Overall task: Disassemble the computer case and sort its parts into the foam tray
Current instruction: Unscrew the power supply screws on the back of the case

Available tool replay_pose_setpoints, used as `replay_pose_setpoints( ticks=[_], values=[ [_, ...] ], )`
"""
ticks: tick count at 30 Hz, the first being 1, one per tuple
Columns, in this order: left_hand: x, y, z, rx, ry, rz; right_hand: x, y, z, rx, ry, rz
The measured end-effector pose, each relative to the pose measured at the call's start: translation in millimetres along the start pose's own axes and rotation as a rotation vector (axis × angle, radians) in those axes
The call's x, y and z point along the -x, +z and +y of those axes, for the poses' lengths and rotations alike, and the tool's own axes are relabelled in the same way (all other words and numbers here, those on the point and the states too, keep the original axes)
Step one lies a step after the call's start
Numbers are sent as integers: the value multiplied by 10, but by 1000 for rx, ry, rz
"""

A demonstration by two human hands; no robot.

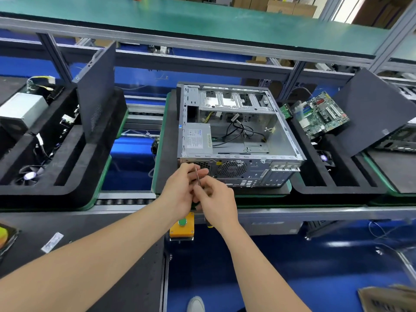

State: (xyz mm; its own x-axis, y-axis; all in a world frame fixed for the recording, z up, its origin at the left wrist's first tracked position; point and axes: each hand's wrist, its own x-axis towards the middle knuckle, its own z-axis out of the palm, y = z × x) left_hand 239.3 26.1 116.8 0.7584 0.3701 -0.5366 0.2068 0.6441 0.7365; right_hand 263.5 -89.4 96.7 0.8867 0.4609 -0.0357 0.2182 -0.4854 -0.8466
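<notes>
Head view: the computer case is seen lying on its side, open face up, on the conveyor between two trays, its rear panel turned toward the person.
Case handling: it is judged heavy and stiff, of thin sheet steel with sharp folded edges; it is best taken by the frame rails on both sides, never by the loose cables.
Power supply: it is seated in the near-left corner of the case; it is judged dense and boxy, to be gripped by its flat sides once unscrewed.
Screwdriver: it is held just in front of the rear panel, tip upward.
Left hand: its fingers are pinched about the shaft.
Right hand: its fingers are wrapped round the handle.
Foam tray: it is placed just right of the case, with a motherboard leaned in it; the foam is judged soft and yielding.
</notes>
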Motion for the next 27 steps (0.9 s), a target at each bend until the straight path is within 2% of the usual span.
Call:
replay_pose_setpoints(
  ticks=[5, 9, 17, 22, 27],
  values=[
    [4, 307, -117, -47, 21, 16, 42, -255, 273, -227, -96, 155],
    [3, 675, -389, -99, -44, -43, 45, -602, 413, -241, -125, 335],
    [-116, 1719, -951, -307, -105, -218, 62, -1530, 940, -203, 3, 562],
    [-267, 2374, -1268, -400, -85, -308, -54, -2108, 1318, -189, 81, 637],
    [-521, 2924, -1526, -445, -8, -368, -333, -2682, 1701, -95, 142, 598]
  ],
)
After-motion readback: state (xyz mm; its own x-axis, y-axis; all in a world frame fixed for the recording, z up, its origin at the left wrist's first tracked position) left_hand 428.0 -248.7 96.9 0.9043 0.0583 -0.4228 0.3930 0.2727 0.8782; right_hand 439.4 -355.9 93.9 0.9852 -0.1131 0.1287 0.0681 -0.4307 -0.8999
